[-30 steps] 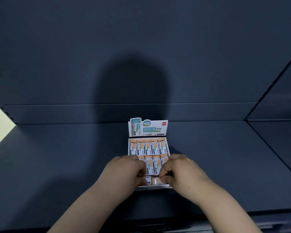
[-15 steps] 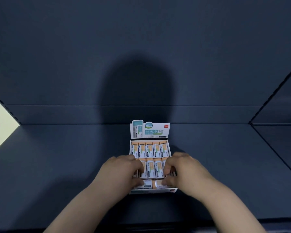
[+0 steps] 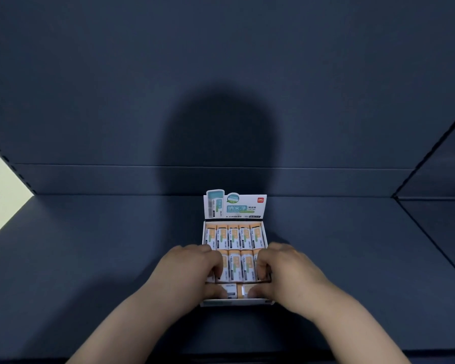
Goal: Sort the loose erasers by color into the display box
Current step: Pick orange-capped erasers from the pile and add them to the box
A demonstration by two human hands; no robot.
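**pencilcase_99:** Trying to work out where the display box (image 3: 237, 302) is compared to the left hand (image 3: 189, 274) and right hand (image 3: 289, 274), anyone?

**shelfstacker:** It's right under them, on the dark blue shelf (image 3: 90, 258). Each of the hands covers its own near corner of the box.

**pencilcase_99:** And the grip?

**shelfstacker:** Both the same. The fingers curl down onto the near ends of the middle row, and each thumb presses on one of two sideways erasers (image 3: 234, 236) at the front, so each seems to pinch one. Those two meet end to end between the thumbs. How firm the grip is, can't tell.

**pencilcase_99:** Rest of the box?

**shelfstacker:** Three orange-and-white ones show in the gap between the hands. Beyond the fingertips there's a full row of five, uncovered. Past that the header card (image 3: 237, 207) stands upright, and further out a rounded shadow (image 3: 221, 143) falls on the back panel (image 3: 90, 88).
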